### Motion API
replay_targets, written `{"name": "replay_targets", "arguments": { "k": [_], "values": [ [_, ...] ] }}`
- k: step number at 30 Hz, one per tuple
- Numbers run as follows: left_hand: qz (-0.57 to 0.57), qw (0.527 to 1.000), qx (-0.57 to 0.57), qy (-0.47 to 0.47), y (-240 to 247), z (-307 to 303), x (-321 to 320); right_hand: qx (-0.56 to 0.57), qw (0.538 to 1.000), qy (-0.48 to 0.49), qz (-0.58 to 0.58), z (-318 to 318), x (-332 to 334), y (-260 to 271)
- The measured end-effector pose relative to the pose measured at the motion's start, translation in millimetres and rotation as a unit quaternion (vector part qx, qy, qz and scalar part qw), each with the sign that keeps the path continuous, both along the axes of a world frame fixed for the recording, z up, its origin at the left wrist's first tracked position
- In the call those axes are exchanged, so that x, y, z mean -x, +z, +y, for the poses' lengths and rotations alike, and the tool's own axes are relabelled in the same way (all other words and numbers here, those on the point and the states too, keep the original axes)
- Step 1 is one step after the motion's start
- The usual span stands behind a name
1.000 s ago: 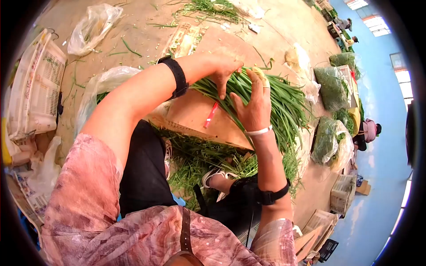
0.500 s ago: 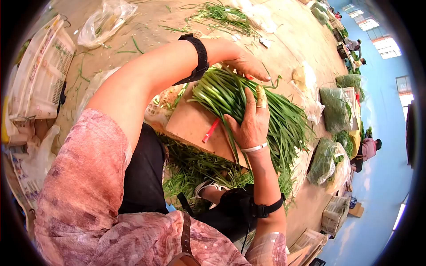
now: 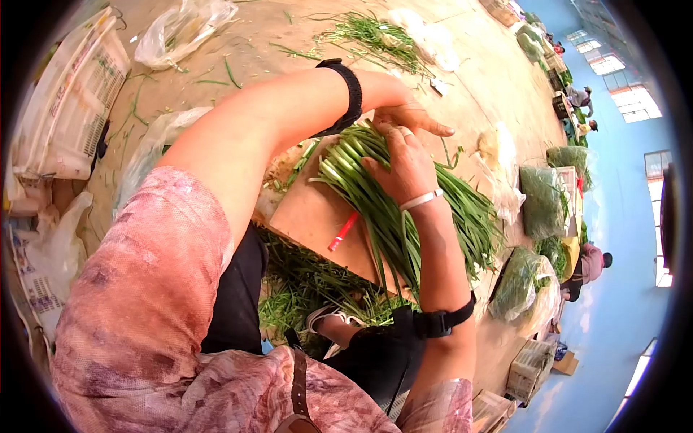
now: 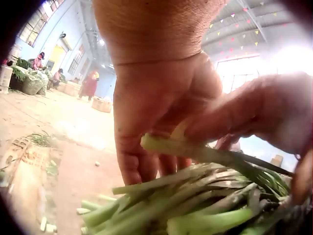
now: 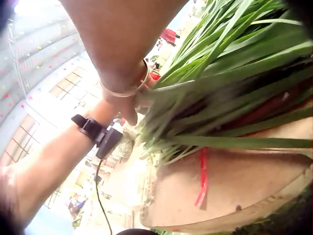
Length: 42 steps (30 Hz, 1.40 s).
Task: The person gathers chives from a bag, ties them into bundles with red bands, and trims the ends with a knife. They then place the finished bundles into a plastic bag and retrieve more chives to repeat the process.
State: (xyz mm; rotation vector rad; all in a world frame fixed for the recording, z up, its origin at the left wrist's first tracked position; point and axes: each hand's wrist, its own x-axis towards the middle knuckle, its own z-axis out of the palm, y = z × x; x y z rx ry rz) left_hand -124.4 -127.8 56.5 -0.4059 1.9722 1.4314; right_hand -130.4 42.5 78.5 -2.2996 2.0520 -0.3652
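A thick bunch of long green stalks (image 3: 354, 169) lies across a tan board (image 3: 307, 209), pale ends toward the left. At its far side is my left hand (image 3: 408, 115), fingers bent against the stalks. My right hand (image 3: 408, 166), with a white bracelet, curves over the bunch, its fingers meeting the left hand. In the left wrist view, one stalk (image 4: 195, 151) crosses in front of my left hand (image 4: 156, 103), beside my blurred right hand (image 4: 259, 105). A red strip (image 5: 202, 178) lies on the board in the right wrist view; leaves hide much of the fingers there.
Loose greens (image 3: 289, 296) cover the floor below the board. A white crate (image 3: 68, 108) and a plastic bag (image 3: 180, 32) are at the left. Bagged greens (image 3: 545, 202) line the right, with people seated beyond. Cut greens (image 3: 379, 36) lie on the floor ahead.
My right hand has moved up against the left, and its fingers are more bent. My left hand has shifted along the bunch toward the leafy side. The head view has also shifted.
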Motion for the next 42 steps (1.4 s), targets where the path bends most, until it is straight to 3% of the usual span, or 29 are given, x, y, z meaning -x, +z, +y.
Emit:
{"name": "replay_targets", "arguments": {
  "k": [1,4,6,7,11,17,20,22,23,26,28,30,32,38,40,42],
  "values": [
    [0.049,0.998,0.017,0.03,-6,-2,1,0.023,1.0,0.01,-0.01,0,-4,3],
    [0.0,1.0,0.005,0.031,6,1,-6,-0.001,1.0,-0.015,-0.005,11,-24,11],
    [0.015,0.999,0.015,0.035,8,4,-10,0.056,0.99,-0.044,0.12,21,-41,6],
    [0.029,0.998,0.028,0.039,7,5,-10,0.05,0.989,-0.062,0.127,21,-42,-4],
    [0.054,0.996,0.057,0.048,-2,5,-7,0.071,0.981,-0.12,0.136,21,-45,-16],
    [0.028,0.998,0.044,0.022,6,7,-13,0.079,0.985,-0.11,0.111,24,-40,-24],
    [0.069,0.996,0.045,0.03,12,11,-24,0.117,0.987,-0.088,0.07,20,-35,-25],
    [0.147,0.984,0.094,0.037,31,22,-40,0.134,0.981,-0.097,0.097,17,-38,-30],
    [0.108,0.989,0.088,0.047,10,13,-23,0.157,0.974,-0.11,0.123,14,-41,-35],
    [0.092,0.991,0.083,0.051,17,17,-32,0.179,0.961,-0.128,0.166,13,-47,-44],
    [0.1,0.991,0.074,0.049,13,17,-29,0.165,0.967,-0.135,0.137,16,-45,-42],
    [0.105,0.991,0.063,0.053,12,17,-32,0.256,0.959,-0.082,0.087,18,-38,-41],
    [0.118,0.989,0.077,0.052,20,20,-37,0.158,0.98,-0.113,-0.036,28,-34,-28],
    [0.096,0.991,0.07,0.061,22,22,-36,0.195,0.934,-0.153,-0.258,36,-14,-10],
    [0.04,0.998,0.031,-0.022,16,16,-31,0.219,0.932,-0.141,-0.252,34,-10,-11],
    [0.029,0.999,0.026,-0.023,11,14,-31,0.214,0.93,-0.159,-0.255,34,-11,-11]
  ]
}}
